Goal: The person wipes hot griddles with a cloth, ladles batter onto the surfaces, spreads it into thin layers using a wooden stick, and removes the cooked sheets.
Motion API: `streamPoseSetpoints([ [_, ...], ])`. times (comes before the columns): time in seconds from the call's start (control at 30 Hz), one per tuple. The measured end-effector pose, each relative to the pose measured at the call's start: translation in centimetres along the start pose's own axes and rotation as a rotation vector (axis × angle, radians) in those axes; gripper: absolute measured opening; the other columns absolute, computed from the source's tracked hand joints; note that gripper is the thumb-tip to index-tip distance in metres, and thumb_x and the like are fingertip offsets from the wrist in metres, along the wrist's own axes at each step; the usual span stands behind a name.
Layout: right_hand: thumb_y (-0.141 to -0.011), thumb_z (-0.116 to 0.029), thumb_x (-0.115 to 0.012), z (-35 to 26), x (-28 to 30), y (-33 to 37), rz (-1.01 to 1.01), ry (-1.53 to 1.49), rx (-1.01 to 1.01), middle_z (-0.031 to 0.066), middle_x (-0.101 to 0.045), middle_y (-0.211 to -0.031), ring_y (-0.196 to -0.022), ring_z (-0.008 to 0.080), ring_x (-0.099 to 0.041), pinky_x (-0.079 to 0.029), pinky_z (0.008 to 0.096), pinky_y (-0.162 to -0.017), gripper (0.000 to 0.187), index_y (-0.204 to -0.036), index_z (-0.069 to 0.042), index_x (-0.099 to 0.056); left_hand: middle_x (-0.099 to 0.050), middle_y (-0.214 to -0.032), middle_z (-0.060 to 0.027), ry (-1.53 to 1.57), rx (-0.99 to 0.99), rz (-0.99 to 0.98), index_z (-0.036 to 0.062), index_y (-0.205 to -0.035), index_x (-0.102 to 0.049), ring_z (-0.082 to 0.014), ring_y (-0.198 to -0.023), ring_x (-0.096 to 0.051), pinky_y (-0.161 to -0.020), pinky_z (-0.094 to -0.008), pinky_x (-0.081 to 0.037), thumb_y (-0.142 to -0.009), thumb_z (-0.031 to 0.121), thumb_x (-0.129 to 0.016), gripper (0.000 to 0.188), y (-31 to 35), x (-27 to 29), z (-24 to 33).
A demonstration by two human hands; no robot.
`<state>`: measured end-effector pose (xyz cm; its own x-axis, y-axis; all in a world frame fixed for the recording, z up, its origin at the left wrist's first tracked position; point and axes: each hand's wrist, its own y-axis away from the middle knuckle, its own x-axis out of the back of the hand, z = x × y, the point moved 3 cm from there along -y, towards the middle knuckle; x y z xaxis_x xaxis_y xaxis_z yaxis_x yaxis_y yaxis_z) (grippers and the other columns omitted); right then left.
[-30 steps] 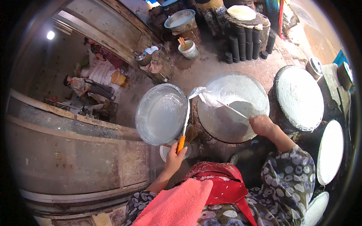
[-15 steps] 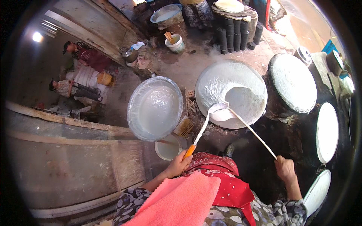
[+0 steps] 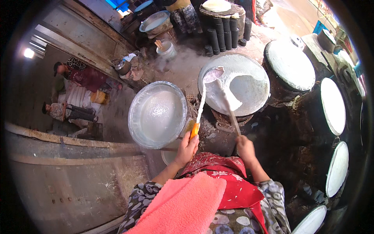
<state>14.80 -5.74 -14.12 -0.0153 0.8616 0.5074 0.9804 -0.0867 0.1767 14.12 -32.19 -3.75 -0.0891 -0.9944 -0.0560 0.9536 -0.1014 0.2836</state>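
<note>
Right now my left hand (image 3: pixel 187 149) is gripping an orange-handled ladle (image 3: pixel 202 102) tipped over the round steamer top (image 3: pixel 233 84) while my right hand (image 3: pixel 245 148), closed on a flat spreading stick (image 3: pixel 228 104), is smearing white batter (image 3: pixel 249 87), roughly half covered, near-left part bare, both arms reaching forward.

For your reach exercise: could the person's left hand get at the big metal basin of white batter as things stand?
Probably yes: the left hand is right beside the basin, nothing between them, but its grip is taken by the orange-handled ladle.
</note>
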Motion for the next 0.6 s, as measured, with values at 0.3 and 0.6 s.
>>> streamPoseSetpoints([
  [0.3,-0.096,-0.028,-0.047,-2.2,2.3,3.3,-0.121,0.396,0.027,0.0248,-0.062,-0.078,-0.078,0.0445,-0.061,-0.048,0.0515,-0.068,0.028,-0.091,-0.004,-0.061,-0.048,-0.074,-0.0017,0.085,0.024,-0.076,0.0031,-0.128,-0.045,-0.0069,-0.050,-0.044,-0.045,-0.0206,-0.038,-0.102,0.028,-0.044,0.035,-0.3,0.3,1.1],
  [0.6,-0.094,-0.035,-0.052,2.4,6.5,0.8,-0.029,0.306,0.010,0.0268,-0.062,-0.080,-0.082,0.0395,-0.065,-0.050,0.0478,-0.075,0.035,-0.091,-0.002,-0.061,-0.049,-0.075,-0.0031,0.200,0.153,-0.097,0.0065,-0.129,-0.045,-0.0080,-0.049,-0.046,-0.042,-0.0211,-0.038,-0.101,0.031,-0.046,0.037,-0.8,-0.3,2.5],
])
